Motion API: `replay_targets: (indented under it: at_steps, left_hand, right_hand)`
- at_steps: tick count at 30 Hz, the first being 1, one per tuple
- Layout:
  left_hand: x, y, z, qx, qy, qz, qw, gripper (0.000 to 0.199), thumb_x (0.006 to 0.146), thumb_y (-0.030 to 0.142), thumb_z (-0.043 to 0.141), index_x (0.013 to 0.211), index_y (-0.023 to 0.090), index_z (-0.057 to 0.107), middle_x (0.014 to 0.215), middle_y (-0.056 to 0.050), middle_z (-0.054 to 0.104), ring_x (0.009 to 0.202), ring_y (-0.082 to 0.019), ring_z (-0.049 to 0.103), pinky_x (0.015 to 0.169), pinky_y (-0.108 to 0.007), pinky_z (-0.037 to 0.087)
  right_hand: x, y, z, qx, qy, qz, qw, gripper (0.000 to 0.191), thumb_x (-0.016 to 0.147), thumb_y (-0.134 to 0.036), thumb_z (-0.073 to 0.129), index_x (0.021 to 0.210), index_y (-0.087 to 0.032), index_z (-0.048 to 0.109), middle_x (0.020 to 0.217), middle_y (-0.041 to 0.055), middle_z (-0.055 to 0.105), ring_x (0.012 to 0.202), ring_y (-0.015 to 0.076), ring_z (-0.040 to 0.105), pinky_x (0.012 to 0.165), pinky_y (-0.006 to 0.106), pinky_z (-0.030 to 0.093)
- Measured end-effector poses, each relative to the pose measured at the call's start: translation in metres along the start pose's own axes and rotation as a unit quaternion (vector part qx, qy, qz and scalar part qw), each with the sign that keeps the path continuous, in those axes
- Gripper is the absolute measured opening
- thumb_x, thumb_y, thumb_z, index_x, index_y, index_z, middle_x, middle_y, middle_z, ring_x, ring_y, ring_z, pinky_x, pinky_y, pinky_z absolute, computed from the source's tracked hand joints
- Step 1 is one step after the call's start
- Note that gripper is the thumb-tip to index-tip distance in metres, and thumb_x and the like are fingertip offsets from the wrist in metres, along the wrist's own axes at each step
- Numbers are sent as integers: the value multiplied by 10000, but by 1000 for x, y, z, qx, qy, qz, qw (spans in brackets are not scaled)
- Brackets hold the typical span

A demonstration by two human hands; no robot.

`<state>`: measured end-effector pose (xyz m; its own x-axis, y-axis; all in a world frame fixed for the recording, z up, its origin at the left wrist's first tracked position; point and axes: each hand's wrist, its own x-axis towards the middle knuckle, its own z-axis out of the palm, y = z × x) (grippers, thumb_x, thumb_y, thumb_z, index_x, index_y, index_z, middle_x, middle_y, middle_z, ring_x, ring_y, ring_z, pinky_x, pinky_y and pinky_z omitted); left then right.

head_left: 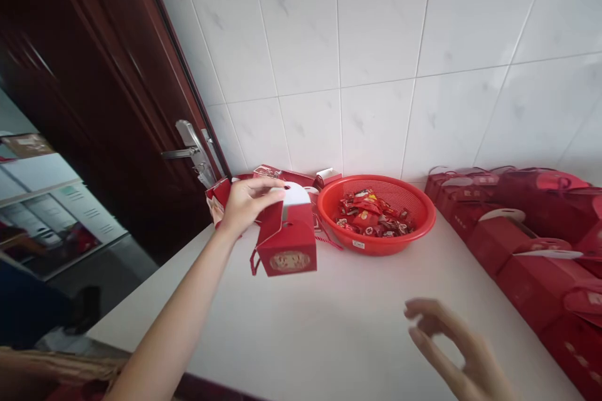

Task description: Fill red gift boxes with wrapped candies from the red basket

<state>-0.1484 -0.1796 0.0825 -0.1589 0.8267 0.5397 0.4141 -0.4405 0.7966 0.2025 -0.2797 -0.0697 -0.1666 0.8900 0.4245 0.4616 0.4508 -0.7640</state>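
My left hand (247,203) pinches the top flap of a red gift box (291,241) and holds it over the table, left of the basket. The box has gold lettering on its end, a raised rounded flap with a white inside, and a ribbon loop hanging at its lower left. My right hand (451,344) is over the table's right front part, slightly blurred. Its thumb and fingers are curved and apart, with nothing between them. Behind, a red plastic basket (376,245) holds many wrapped candies (369,213).
Rows of red gift boxes (522,263) line the right side of the white table (301,332). More red box pieces (219,197) lie at the back left, by the tiled wall (310,31). A dark wooden door (122,75) with a metal handle (190,150) stands left.
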Motion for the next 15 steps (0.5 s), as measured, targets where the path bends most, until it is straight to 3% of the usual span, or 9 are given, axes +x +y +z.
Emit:
replay_targets:
  at_steps: [3,6,10,15]
  left_hand:
    - [-22,12,30,-47,-116,41,991,248,635,304,853,842,180,797,927,-85,785,886,-252,716,788,-344,575]
    - [-45,17,59,-91,-183,78,976,153,724,272,812,855,196,789,903,-70,778,861,-222,704,797,-340,569]
    - [-74,22,90,-137,-174,76,972,89,778,258,793,843,204,764,871,-47,759,847,-196,697,815,-329,569]
    - [-98,18,104,-127,-184,83,971,131,802,182,745,926,220,765,953,-56,744,968,-211,678,908,-345,543]
  right_hand:
    - [32,-26,-2,11,5,-55,998,281,936,-431,589,1153,-258,637,856,28,709,778,177,697,740,278,599]
    - [53,-48,4,41,2,-81,996,330,968,-422,551,1253,-259,575,1083,79,703,924,203,695,787,326,613]
    - [57,-52,21,45,14,-101,994,426,949,-368,599,1344,-260,479,1277,108,633,1085,228,664,892,377,607]
    - [36,-35,39,-7,15,-157,987,842,888,-308,691,1562,-282,187,1520,146,452,1410,290,464,1085,475,509]
